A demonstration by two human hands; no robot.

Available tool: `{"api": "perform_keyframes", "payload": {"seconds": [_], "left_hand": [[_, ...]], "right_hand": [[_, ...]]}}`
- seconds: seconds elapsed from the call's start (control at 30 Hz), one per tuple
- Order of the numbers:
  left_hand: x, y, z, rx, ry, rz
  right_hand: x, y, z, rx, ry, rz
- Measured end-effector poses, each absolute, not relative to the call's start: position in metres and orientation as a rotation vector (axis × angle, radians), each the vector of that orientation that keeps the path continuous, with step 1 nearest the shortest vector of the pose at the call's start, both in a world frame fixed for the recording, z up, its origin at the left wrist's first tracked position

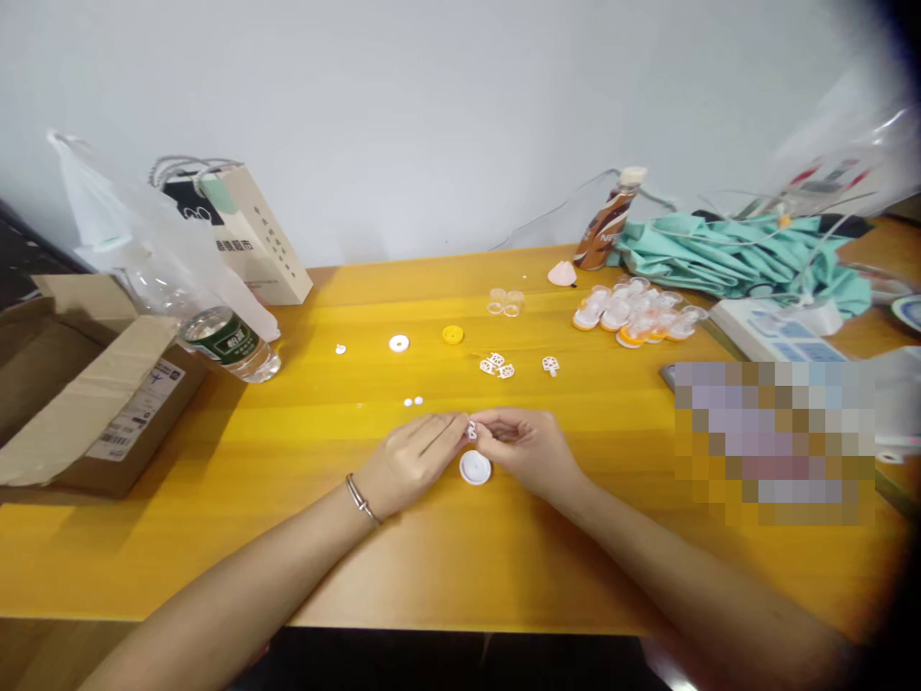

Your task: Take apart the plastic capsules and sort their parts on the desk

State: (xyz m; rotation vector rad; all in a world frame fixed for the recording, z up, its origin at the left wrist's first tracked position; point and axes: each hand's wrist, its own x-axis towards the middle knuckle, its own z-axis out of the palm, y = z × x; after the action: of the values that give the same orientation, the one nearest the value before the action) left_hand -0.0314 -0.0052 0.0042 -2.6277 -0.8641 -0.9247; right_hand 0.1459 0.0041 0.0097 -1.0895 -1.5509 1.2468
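Head view, watched from my remote seat: two bare hands meet at the middle of a yellow-brown worktop (389, 576), and I take their meeting point as the clock's centre. Nearest me, at six o'clock, a shallow round white dish (476, 468) lies just below the fingers. The left hand (418, 456), with a silver bracelet (361, 498) at its wrist, comes in from nine o'clock; the right hand (536, 451) comes from three. Their fingers are drawn narrow, pinching one small white piece (472, 430) between them. It is too small and covered for me to tell its long axis. The relation that matters, I judge, is piece to dish: the dish sits directly on the near side, with the right hand looking slightly closer to it.

Farther out, two small white discs (413, 401) lie at ten o'clock and a cluster of white cut-out pieces (496, 366) at one. A yellow wheel (453, 335) is between eleven and twelve, and clear cups (506, 303) stand near one. Beyond, at two o'clock, I see a pile of clear-and-orange containers (637, 315); at ten, a paper bag (263, 235).
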Motion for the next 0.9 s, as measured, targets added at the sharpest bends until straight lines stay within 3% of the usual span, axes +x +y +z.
{"api": "perform_keyframes", "payload": {"seconds": [0.6, 0.9], "left_hand": [[-0.0327, -0.0072, 0.0024, -2.583, -0.843, -0.805], [-0.0245, -0.0038, 0.0049, -2.723, -1.083, -1.27]], "right_hand": [[0.144, 0.0059, 0.0041, -1.06, -1.474, 1.277], [0.1464, 0.011, 0.0101, -1.132, -1.342, 1.447]]}}
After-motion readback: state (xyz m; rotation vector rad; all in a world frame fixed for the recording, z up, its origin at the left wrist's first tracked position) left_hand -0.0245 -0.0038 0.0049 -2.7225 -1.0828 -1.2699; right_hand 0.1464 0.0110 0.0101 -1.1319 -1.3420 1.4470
